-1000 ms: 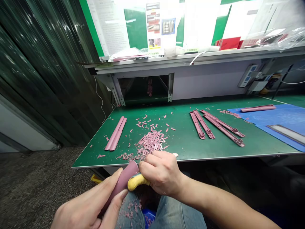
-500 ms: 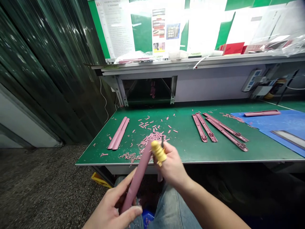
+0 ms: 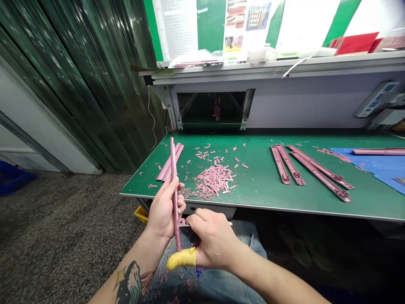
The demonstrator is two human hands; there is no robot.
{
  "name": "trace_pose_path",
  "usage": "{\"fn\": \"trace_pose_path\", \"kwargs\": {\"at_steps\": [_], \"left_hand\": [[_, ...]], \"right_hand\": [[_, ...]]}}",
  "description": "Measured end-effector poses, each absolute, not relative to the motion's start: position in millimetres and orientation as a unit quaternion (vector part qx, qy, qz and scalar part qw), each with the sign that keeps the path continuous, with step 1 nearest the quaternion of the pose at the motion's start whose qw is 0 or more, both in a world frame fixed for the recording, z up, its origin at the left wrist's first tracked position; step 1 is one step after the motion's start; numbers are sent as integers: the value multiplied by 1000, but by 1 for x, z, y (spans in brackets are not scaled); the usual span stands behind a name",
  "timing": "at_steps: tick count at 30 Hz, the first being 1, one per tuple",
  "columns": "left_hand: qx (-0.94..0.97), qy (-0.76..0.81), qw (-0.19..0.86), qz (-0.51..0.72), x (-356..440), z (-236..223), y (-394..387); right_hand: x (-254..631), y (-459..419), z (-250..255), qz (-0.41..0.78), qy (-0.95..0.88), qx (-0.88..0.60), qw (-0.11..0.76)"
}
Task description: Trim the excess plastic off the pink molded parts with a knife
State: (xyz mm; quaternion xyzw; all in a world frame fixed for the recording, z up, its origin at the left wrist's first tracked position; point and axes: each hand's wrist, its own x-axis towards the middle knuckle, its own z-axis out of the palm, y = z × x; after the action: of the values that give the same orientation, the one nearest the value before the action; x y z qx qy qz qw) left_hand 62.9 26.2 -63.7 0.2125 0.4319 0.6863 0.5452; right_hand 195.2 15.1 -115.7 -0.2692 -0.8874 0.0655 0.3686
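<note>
Holding the long pink piece (image 3: pixel 176 207) around its middle, the left hand (image 3: pixel 166 207) is gripping it with the thumb along one side and the fingers curling around the other. The piece is hanging in the air before the front edge of the worktop (image 3: pixel 256 185), its narrow side turning toward the wearer and its far end pointing over the worktop's left part. It is looking like light, stiff plastic, probably smooth enough to be slipping a little, with the small tab (image 3: pixel 181 221) near its lower end seeming the likeliest part to snap; the plain middle is offering the safest hold. The right hand (image 3: pixel 210 236) is sitting just beside that lower end, its fingers closing around a slim tool (image 3: pixel 230 223) that is mostly hiding, so its kind is not showing clearly. The yellow thumb wrap (image 3: pixel 182 259) is lying right at the piece's lower tip; whether it is pressing there, one cannot tell. Beyond the hands, a heap of pink chips (image 3: pixel 215 179) is lying near the front edge, two similar pieces (image 3: pixel 166 169) are resting toward the left edge, and four hollow strips (image 3: pixel 280 164) are lying farther right.
</note>
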Motion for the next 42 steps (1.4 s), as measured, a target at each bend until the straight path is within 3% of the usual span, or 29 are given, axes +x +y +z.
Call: {"fn": "trace_pose_path", "kwargs": {"at_steps": [10, 14, 18, 29, 42], "left_hand": [[178, 399, 566, 699, 67, -56, 27], [152, 354, 617, 686, 60, -52, 30], [140, 292, 662, 676, 59, -47, 32], [116, 194, 713, 663, 64, -48, 48], [148, 238, 733, 619, 62, -55, 58]], "right_hand": [[205, 11, -116, -11, -917, -149, 371], [209, 12, -116, 105, -891, -174, 407], [204, 23, -110, 173, -873, -238, 390], [200, 25, -112, 77, -901, -224, 364], [205, 40, -109, 49, -903, -266, 333]]}}
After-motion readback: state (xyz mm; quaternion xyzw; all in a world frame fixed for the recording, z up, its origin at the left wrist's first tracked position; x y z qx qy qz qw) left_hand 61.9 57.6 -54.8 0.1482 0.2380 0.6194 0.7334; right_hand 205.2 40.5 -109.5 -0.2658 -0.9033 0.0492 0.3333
